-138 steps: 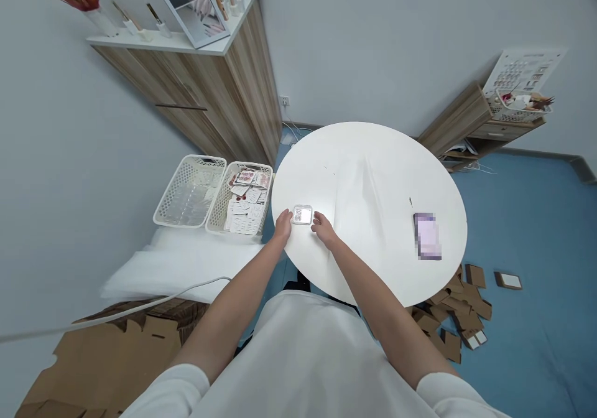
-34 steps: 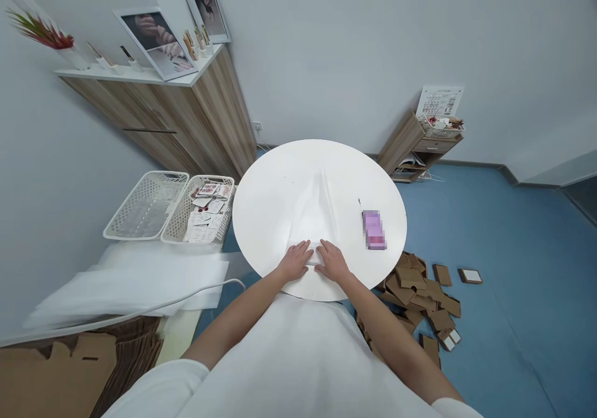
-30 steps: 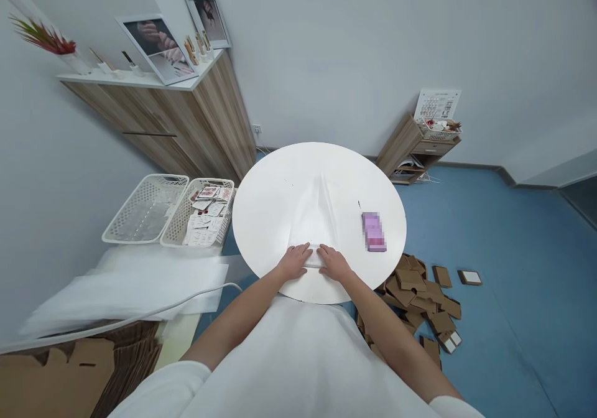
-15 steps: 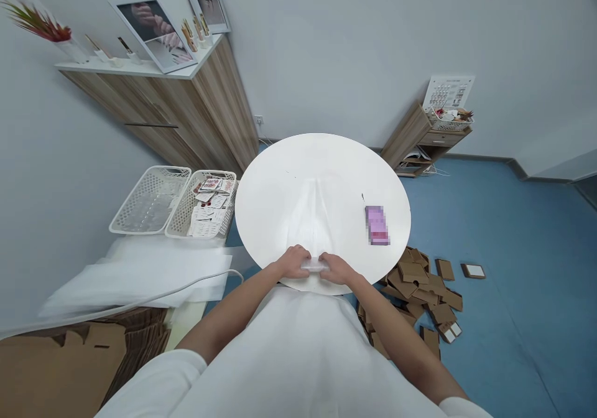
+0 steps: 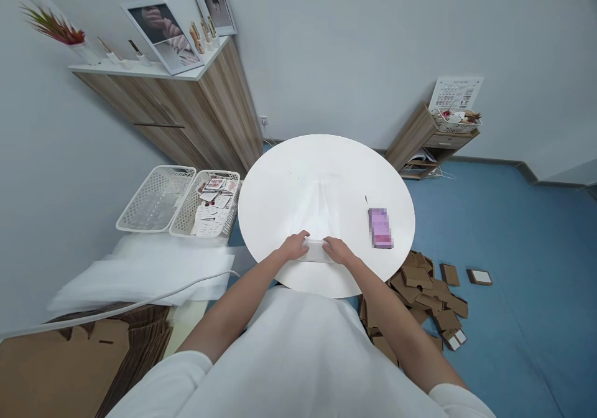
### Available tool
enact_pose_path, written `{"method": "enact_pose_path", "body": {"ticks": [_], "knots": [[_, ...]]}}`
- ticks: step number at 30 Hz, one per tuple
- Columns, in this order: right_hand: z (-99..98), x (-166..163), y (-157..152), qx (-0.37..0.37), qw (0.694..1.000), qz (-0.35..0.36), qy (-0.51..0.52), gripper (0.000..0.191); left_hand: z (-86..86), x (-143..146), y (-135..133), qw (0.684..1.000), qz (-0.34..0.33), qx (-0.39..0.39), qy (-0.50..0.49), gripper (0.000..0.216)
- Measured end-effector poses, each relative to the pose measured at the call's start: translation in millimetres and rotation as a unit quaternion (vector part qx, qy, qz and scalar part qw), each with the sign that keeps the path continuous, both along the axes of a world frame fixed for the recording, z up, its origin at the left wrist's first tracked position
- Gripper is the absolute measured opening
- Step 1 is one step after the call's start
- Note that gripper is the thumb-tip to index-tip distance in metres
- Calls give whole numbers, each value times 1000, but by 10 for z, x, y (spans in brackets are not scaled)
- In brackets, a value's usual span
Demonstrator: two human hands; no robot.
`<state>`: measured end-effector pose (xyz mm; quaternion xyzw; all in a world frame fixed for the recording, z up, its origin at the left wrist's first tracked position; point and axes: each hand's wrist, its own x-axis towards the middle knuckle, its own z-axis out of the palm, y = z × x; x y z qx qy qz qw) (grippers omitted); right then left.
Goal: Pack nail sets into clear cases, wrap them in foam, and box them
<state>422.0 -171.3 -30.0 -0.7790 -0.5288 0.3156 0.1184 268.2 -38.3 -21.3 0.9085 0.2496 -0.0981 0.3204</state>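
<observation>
On the near part of the round white table point(image 5: 326, 163) my left hand point(image 5: 295, 246) and my right hand point(image 5: 337, 250) are closed on the two ends of a small white wrapped packet point(image 5: 316, 251). Its contents are hidden by the white wrapping. A long sheet of thin white foam point(image 5: 321, 209) stretches from the packet toward the table's middle.
A blurred purple object point(image 5: 380, 227) lies on the table's right side. To the left stand an empty white basket point(image 5: 156, 198), a basket of small cards point(image 5: 209, 205) and a pile of white foam sheets point(image 5: 140, 269). Cardboard pieces point(image 5: 429, 287) litter the blue floor at right.
Earlier my hands held a small clear box at the table's left edge. Since a second ago they have gone from lying flat on the foam to gripping the wrapped packet's ends.
</observation>
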Motion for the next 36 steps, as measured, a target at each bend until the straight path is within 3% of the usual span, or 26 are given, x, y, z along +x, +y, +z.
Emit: {"method": "enact_pose_path", "body": {"ticks": [4,7,10,13,16,23,31,36], "knots": [[-91,-10,-7,24,996,-76,-42,32,-54,23,8,997,6,76,25,32],[-99,-55,-43,104,975,-138,-140,33,-45,-6,-44,987,13,161,-10,37],[-65,-108,-103,170,963,-114,-176,27,-15,-64,-131,977,-28,200,-66,38],[-43,-136,-146,161,976,29,-144,22,-11,-102,-202,975,-97,182,-82,43],[-53,-131,-128,105,981,109,-118,41,-41,-103,-225,981,-112,153,-43,55],[-32,-220,-139,47,989,110,-88,41,-20,-201,-267,984,-127,128,-10,51],[144,-312,-404,-11,994,76,78,36,41,-417,-361,990,-141,30,-13,45],[207,-165,-276,35,993,38,102,24,62,-310,-246,992,-107,51,-46,26]]}}
